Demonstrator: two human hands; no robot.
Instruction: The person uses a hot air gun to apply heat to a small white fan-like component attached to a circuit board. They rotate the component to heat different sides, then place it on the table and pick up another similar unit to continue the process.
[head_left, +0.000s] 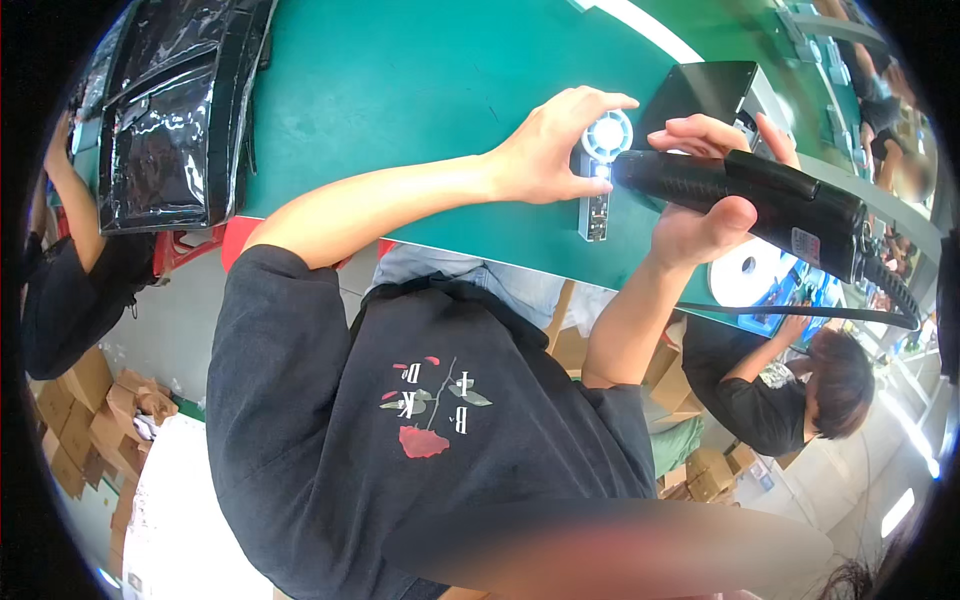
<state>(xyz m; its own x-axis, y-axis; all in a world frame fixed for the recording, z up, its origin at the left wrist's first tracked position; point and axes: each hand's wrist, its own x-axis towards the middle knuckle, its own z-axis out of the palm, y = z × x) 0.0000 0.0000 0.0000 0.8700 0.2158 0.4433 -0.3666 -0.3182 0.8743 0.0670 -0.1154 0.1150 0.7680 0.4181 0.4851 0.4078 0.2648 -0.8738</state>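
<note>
My left hand [550, 148] curls thumb and forefinger around a small device like a handheld fan [607, 133], with a white round slotted head. Below the head, its narrow dark body [595, 212] with what looks like a circuit board lies over the green table. My right hand [700, 228] is closed around a black electric screwdriver [740, 182], held nearly level. The screwdriver's front end points left at the device, just below the round head, where a bright light spot shows. Whether its tip touches is too small to tell.
A black box [705, 95] stands beyond the screwdriver on the green table [400, 90]. At the left lies a shiny black plastic-wrapped package [170, 130]. A white roll [745, 270] sits near my right wrist, and a black cord [800, 312] hangs by the table edge. Another person [770, 385] works at right.
</note>
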